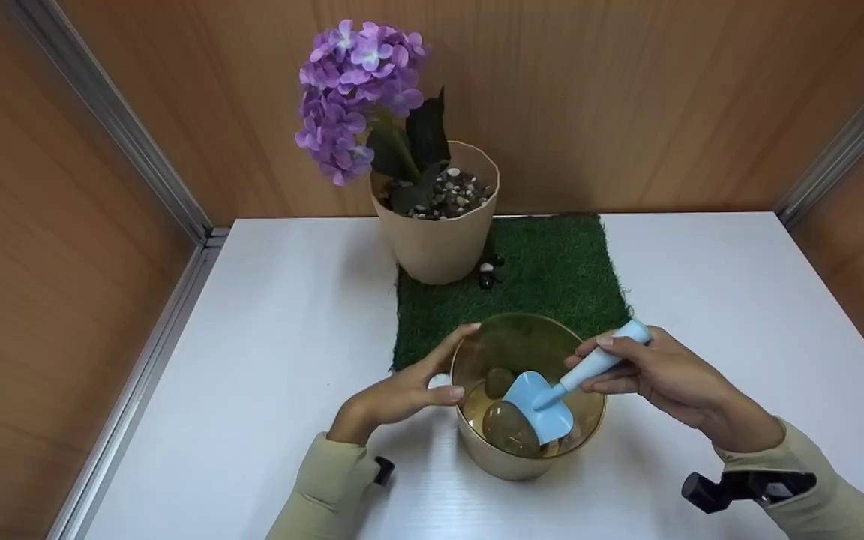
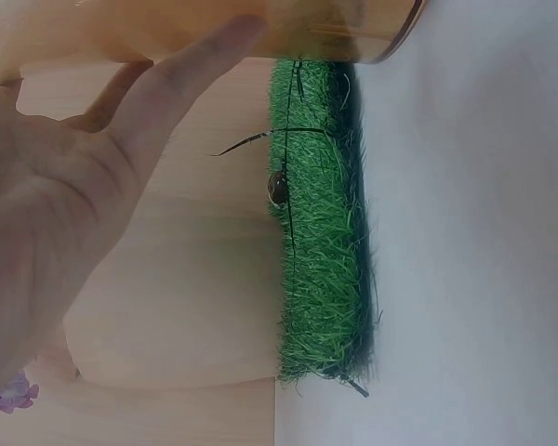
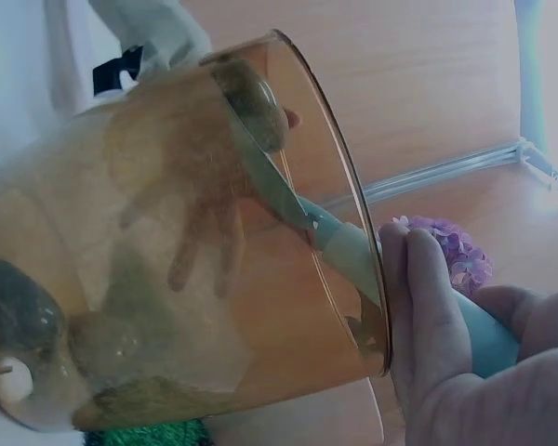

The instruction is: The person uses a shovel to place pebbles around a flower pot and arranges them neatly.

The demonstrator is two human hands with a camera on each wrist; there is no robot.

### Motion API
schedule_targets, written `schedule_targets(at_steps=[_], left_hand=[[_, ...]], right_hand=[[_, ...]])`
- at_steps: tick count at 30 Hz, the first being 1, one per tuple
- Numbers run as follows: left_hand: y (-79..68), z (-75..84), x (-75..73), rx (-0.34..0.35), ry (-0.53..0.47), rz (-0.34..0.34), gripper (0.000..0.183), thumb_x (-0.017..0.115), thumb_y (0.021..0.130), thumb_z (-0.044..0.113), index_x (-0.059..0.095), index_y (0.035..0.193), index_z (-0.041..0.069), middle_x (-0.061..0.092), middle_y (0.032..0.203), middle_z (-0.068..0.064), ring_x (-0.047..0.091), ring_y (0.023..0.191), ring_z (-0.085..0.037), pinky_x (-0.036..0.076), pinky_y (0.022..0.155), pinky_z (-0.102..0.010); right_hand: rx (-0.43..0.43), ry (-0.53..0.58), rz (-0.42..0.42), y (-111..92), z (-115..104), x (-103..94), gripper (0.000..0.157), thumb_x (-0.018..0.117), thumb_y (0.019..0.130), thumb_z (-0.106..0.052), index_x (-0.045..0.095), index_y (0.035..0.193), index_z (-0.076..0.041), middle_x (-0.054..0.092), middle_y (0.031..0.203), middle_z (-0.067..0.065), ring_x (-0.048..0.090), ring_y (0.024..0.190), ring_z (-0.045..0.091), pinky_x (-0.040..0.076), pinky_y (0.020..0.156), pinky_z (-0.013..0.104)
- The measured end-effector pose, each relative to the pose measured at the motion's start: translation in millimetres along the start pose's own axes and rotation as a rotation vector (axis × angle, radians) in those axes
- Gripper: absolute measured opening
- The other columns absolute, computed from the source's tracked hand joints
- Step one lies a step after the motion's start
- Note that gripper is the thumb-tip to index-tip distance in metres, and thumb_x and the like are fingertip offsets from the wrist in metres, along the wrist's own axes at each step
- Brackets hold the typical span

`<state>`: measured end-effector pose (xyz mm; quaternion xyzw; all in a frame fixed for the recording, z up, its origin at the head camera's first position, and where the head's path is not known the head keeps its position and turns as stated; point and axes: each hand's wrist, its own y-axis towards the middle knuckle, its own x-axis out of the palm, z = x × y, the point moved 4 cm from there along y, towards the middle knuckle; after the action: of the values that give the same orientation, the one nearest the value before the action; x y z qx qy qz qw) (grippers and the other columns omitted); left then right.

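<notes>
A toy shovel point(image 1: 537, 409) with a light blue blade and pale blue handle reaches into a see-through amber container point(image 1: 503, 469). My right hand point(image 1: 664, 382) grips the handle above the rim. At the blade's end a large smooth stone point(image 3: 251, 102) sits high inside the container, near its rim. Lower down are a dark stone point(image 3: 19, 302), a brownish stone point(image 3: 107, 344) and a small white thing point(image 3: 14, 379). My left hand point(image 1: 402, 394) touches the container's left side, its fingers spread fairly straight along the outer wall.
Behind the container lies a green turf mat point(image 1: 552, 277) on the white table point(image 1: 289, 300). On it stands a beige flowerpot point(image 1: 436, 244) with purple flowers point(image 1: 361, 90) and pebbles. Small black-and-white objects point(image 1: 487, 276) lie beside the pot. Wood-grain panels point(image 1: 627, 112) enclose the table.
</notes>
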<state>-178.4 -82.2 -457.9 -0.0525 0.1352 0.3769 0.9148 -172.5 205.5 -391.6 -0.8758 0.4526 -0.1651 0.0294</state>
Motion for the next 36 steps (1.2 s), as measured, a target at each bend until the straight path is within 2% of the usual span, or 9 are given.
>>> schedule_targets(at_steps=[6, 14, 18, 22, 26, 30, 36], left_hand=[[0.4, -1.4, 0.4, 0.006, -0.012, -0.003, 0.078, 0.052, 0.083, 0.064, 0.009, 0.146, 0.046, 0.006, 0.151, 0.020, 0.017, 0.137, -0.014, 0.017, 0.101, -0.062], [0.3, -2.0, 0.3, -0.006, 0.010, 0.006, 0.077, 0.051, 0.083, 0.065, 0.009, 0.145, 0.047, 0.004, 0.151, 0.021, 0.014, 0.137, -0.013, 0.016, 0.102, -0.061], [0.3, -2.2, 0.1, -0.012, 0.019, 0.008, 0.077, 0.051, 0.083, 0.064, 0.008, 0.145, 0.047, 0.004, 0.151, 0.021, 0.015, 0.137, -0.014, 0.017, 0.102, -0.061], [-0.7, 0.4, -0.2, -0.014, 0.023, 0.005, 0.077, 0.052, 0.084, 0.062, 0.008, 0.146, 0.046, 0.004, 0.151, 0.020, 0.014, 0.137, -0.015, 0.017, 0.102, -0.060], [-4.2, 16.4, -0.5, -0.007, 0.013, -0.004, 0.080, 0.052, 0.085, 0.062, 0.009, 0.148, 0.039, 0.005, 0.152, 0.016, 0.016, 0.137, -0.017, 0.018, 0.102, -0.059], [-7.0, 31.4, -0.3, -0.003, 0.008, -0.008, 0.080, 0.051, 0.085, 0.061, 0.010, 0.149, 0.035, 0.008, 0.152, 0.014, 0.021, 0.135, -0.020, 0.022, 0.101, -0.058], [-1.1, 2.0, -0.3, -0.009, 0.017, -0.002, 0.079, 0.052, 0.083, 0.063, 0.008, 0.146, 0.045, 0.006, 0.151, 0.019, 0.022, 0.134, -0.017, 0.023, 0.098, -0.062]], right_hand=[[-0.032, 0.050, 0.000, -3, 2, 0.6, 0.035, 0.043, 0.100, -0.016, 0.056, 0.115, 0.013, 0.060, 0.114, 0.024, 0.061, 0.100, 0.035, 0.047, 0.086, 0.040], [-0.044, 0.112, 0.005, -6, 2, -1.1, 0.032, 0.041, 0.101, -0.014, 0.057, 0.114, 0.010, 0.060, 0.114, 0.024, 0.057, 0.107, 0.035, 0.046, 0.086, 0.039], [-0.043, 0.063, 0.044, -6, 1, -1.0, 0.034, 0.044, 0.099, -0.015, 0.055, 0.115, 0.014, 0.061, 0.113, 0.025, 0.058, 0.105, 0.036, 0.047, 0.084, 0.039], [-0.040, -0.037, 0.076, -7, 0, 0.5, 0.036, 0.049, 0.098, -0.017, 0.056, 0.113, 0.015, 0.062, 0.110, 0.025, 0.061, 0.100, 0.035, 0.049, 0.081, 0.039], [-0.034, -0.092, 0.090, -8, 0, 1.4, 0.036, 0.050, 0.097, -0.020, 0.059, 0.111, 0.013, 0.062, 0.109, 0.024, 0.062, 0.098, 0.033, 0.050, 0.079, 0.037], [-0.019, -0.075, 0.105, -8, 0, 1.1, 0.036, 0.051, 0.097, -0.020, 0.059, 0.111, 0.013, 0.063, 0.109, 0.023, 0.061, 0.101, 0.033, 0.050, 0.079, 0.036], [-0.004, -0.024, 0.129, -8, 2, -0.5, 0.040, 0.050, 0.097, -0.020, 0.054, 0.113, 0.016, 0.063, 0.109, 0.022, 0.059, 0.104, 0.033, 0.050, 0.080, 0.034]])
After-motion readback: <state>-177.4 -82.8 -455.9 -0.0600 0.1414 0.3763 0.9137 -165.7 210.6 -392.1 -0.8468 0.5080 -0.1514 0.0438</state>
